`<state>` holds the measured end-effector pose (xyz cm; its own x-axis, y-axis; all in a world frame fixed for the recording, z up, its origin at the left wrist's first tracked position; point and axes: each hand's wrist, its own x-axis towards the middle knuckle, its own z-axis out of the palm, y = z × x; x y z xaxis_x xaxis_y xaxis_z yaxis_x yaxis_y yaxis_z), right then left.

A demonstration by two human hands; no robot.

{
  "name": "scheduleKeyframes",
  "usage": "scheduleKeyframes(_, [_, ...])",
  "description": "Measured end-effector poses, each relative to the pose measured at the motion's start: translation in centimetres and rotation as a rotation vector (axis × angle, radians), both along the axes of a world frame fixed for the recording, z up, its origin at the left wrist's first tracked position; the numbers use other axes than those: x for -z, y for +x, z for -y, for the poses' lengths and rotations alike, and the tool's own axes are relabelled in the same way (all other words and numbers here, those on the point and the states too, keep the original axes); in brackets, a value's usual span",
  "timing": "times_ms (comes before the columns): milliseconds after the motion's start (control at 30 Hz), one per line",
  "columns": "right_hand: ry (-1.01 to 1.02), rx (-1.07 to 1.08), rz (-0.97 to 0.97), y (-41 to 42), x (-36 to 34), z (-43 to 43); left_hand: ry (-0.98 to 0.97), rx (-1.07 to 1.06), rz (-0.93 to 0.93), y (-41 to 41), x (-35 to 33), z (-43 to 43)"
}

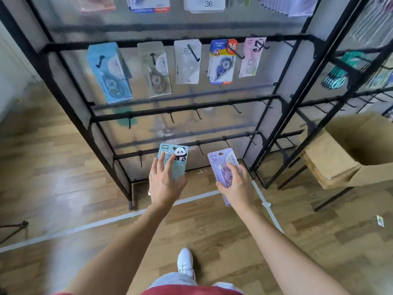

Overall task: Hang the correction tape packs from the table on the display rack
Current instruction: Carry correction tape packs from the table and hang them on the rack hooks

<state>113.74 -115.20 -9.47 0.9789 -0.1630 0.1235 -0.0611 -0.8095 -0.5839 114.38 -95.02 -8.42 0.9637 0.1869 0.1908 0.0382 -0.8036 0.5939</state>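
Note:
My left hand [164, 184] holds a teal panda correction tape pack [176, 158] upright in front of the lowest rail of the black display rack [182, 107]. My right hand [236, 185] grips a purple correction tape pack [221, 161], tilted, just right of it. Both packs are close to the bare hooks [200, 149] of the lowest rail. Higher up, several correction tape packs [187, 61] hang in a row on the rack's hooks.
An open cardboard box [357, 150] sits at the right on a black stand. A second rack [344, 67] with hanging goods stands to the right. White tape lines [119, 218] cross the wooden floor. My white shoe [185, 262] is below.

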Motion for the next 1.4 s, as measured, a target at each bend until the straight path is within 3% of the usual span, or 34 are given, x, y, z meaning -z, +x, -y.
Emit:
scheduleKeyframes(367, [-0.021,0.004,0.102,12.0,-1.3,-0.2,0.051,0.058,0.029,12.1,-0.6,-0.3])
scheduleKeyframes(1067, [0.041,-0.228,0.429,24.1,-5.6,5.3,0.074,-0.121,0.236,19.0,-4.7,6.5])
scheduleKeyframes(1400, [0.057,-0.28,0.629,26.0,-9.0,9.2,0.039,-0.065,0.405,21.0,-8.9,11.8])
